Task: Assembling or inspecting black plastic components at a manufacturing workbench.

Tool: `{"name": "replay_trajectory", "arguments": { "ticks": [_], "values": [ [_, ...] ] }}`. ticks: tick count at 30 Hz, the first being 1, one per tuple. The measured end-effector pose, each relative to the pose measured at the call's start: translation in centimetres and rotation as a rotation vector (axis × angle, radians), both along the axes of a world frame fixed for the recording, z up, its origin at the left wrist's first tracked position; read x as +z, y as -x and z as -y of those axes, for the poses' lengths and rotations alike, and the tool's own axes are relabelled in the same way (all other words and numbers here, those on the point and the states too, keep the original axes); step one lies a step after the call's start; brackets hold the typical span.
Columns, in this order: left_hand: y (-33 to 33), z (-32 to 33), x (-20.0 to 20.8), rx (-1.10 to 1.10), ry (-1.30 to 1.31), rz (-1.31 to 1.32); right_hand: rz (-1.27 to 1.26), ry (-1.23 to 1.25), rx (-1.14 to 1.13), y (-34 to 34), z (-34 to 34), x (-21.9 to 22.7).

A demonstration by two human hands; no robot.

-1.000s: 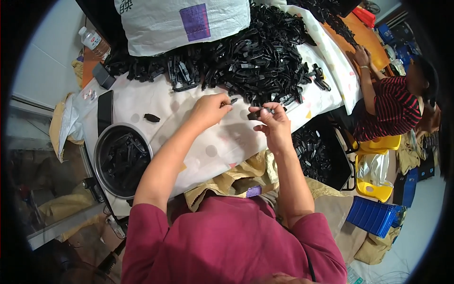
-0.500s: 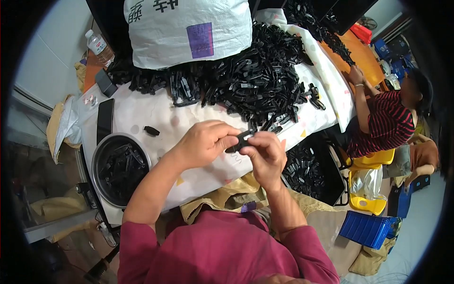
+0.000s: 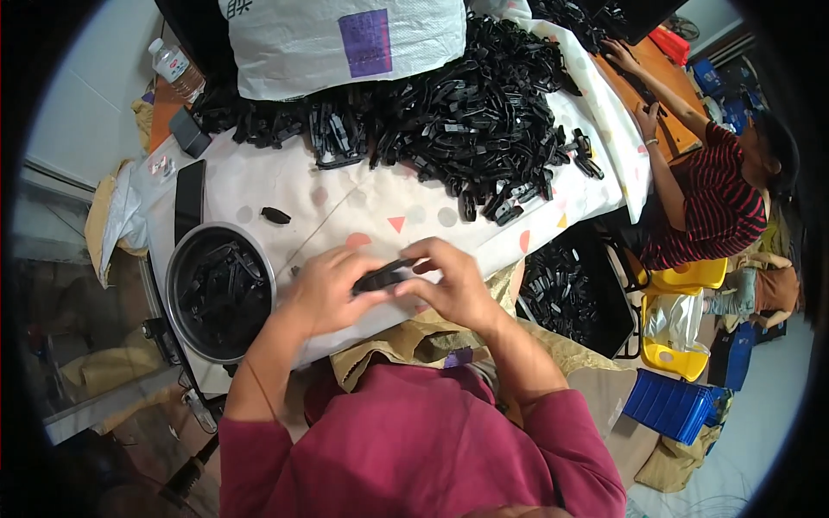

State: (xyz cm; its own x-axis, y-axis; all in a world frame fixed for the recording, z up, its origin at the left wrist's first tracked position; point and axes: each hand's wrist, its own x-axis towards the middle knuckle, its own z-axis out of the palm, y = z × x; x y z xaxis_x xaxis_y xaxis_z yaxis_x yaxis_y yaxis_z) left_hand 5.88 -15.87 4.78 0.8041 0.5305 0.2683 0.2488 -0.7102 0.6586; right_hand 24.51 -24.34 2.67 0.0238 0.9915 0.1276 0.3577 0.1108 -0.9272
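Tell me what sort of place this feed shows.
Probably a small workshop: a big heap of black parts on a cloth-covered table, a round bowl holding more, and a co-worker busy at another table.

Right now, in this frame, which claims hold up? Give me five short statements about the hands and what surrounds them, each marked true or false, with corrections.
1. The left hand and right hand meet at a black part. True.
2. The bowl is empty. False: the bowl holds dark pieces.
3. The bottle stands to the right of the sack. False: the bottle is to the left of the sack.
4. A lone piece lies on the cloth, apart from the pile. True.
5. The crate at the lower right is yellow. False: the crate is blue.
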Motion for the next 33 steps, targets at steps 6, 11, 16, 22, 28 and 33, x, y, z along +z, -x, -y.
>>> {"name": "replay_trajectory", "arguments": {
  "ticks": [6,11,16,22,28,33],
  "values": [
    [12.8,0.3,0.4,0.923,-0.367,-0.461,0.661,0.134,-0.572,-6.6,-2.5,-4.4],
    [11.8,-1.7,0.4,0.849,-0.503,-0.507,0.724,0.169,-0.514,-6.1,-3.8,-5.2],
    [0.9,-9.1,-2.6,0.382,-0.360,-0.145,0.218,0.290,-0.473,-4.3,-2.8,-3.4],
    [-3.2,-12.8,-7.0,0.343,-0.230,-0.296,-0.540,0.219,-0.444,-4.2,-0.2,-4.0],
    [-2.6,-8.0,-4.7,0.277,0.577,-0.016,-0.693,-0.009,-0.209,-2.5,-0.8,-0.3],
    [-3.7,-3.9,1.0,-0.093,1.079,0.114,0.019,-0.364,-0.147,-1.6,-1.4,1.8]
  ]
}}
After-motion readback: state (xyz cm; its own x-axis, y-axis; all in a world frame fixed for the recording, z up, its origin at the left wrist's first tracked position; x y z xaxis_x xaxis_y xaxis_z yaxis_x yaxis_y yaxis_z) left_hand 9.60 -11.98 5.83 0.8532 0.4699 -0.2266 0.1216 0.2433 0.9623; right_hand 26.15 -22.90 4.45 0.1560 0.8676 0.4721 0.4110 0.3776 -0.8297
